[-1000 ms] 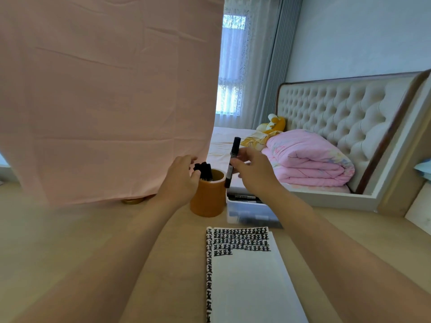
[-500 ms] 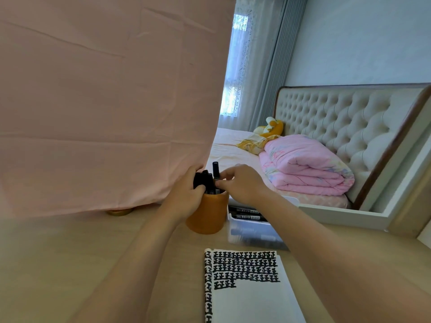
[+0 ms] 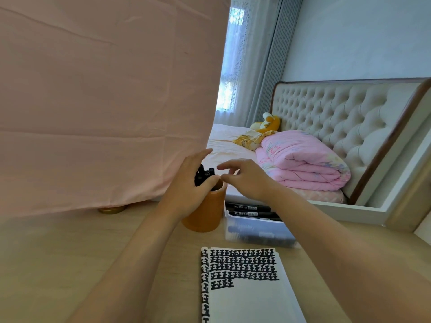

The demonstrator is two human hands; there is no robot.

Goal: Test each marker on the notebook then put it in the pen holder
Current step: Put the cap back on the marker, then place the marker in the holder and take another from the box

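Orange pen holder (image 3: 205,213) rim gripped by left hand (image 3: 186,184); right hand (image 3: 249,180) fingers spread, empty.

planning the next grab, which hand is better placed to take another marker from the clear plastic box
Right. The right hand is empty, fingers relaxed, and nearest the clear plastic box of black markers, with its forearm crossing over it. The left hand grips the round orange pen holder beside the box.
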